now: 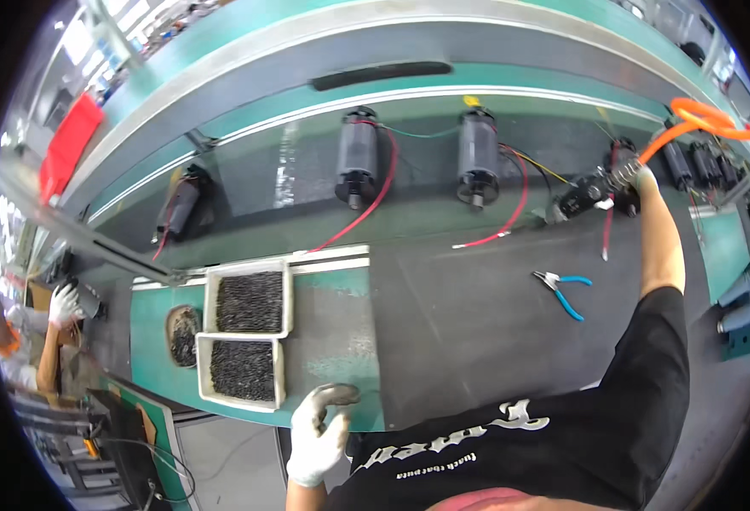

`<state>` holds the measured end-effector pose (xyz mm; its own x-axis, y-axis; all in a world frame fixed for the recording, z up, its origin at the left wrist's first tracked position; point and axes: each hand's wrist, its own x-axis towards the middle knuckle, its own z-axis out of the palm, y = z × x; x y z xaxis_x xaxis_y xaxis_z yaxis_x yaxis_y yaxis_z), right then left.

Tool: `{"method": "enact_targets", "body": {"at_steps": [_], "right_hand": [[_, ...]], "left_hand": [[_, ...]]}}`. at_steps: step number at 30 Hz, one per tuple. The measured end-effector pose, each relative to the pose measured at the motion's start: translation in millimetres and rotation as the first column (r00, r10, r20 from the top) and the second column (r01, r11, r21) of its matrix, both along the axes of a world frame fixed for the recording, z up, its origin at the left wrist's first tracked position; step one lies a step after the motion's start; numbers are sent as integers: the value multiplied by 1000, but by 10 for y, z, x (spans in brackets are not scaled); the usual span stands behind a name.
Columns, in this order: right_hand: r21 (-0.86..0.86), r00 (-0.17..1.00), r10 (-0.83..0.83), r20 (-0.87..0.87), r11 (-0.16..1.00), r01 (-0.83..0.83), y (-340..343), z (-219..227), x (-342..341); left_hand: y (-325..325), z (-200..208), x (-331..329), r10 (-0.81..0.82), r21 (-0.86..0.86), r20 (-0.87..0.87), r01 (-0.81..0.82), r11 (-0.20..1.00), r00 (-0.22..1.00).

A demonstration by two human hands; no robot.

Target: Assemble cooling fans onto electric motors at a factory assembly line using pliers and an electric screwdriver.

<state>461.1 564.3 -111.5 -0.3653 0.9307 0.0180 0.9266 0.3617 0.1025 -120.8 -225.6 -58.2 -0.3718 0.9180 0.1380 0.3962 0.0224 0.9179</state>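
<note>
My left hand (319, 434), in a white glove with dark fingertips, is above the bench's near edge. Its thumb and forefinger are apart, with nothing visible between them. Just left of it is a white tray (207, 387) full of small black rod-like pieces; a second such tray (288, 302) stands behind. My right arm reaches far right, and my right hand (645, 181) grips a black air tool (592, 194) with an orange coiled hose (690, 117). Its fingers are mostly hidden. The tool's tip points left, near a black cylindrical motor (479, 157) with red and yellow wires.
Blue-handled pliers (566, 294) lie on the dark mat (451, 341). Another motor (357, 157) stands left of centre, and one (181, 204) farther left. More motors (705, 162) are at right. A small tub (172, 336) sits beside the trays. A co-worker's gloved hand (65, 305) shows at far left.
</note>
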Motion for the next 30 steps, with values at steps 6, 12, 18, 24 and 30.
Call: {"method": "enact_targets", "body": {"at_steps": [6,12,18,24,30], "right_hand": [[-155,839,-428,-336,904,400,-882,80,-897],[249,585,10,-811,911,329,-2821,575,-1394],[318,449,166,-878,903,288,-3846,307,-1494],[172,176,117,-977,925,338,-4041,-184,-1424],[233,173,186,-967,922,310,-4204,-126,-1518]], "left_hand": [[399,-8,201,84,-134,68,-74,988,994],[673,230,505,85,-171,313,-32,985,946],[1306,117,876,-261,-75,297,294,953,919],[2839,66,1993,-576,125,175,562,817,799],[3680,73,2666,-735,324,554,712,623,391]]}}
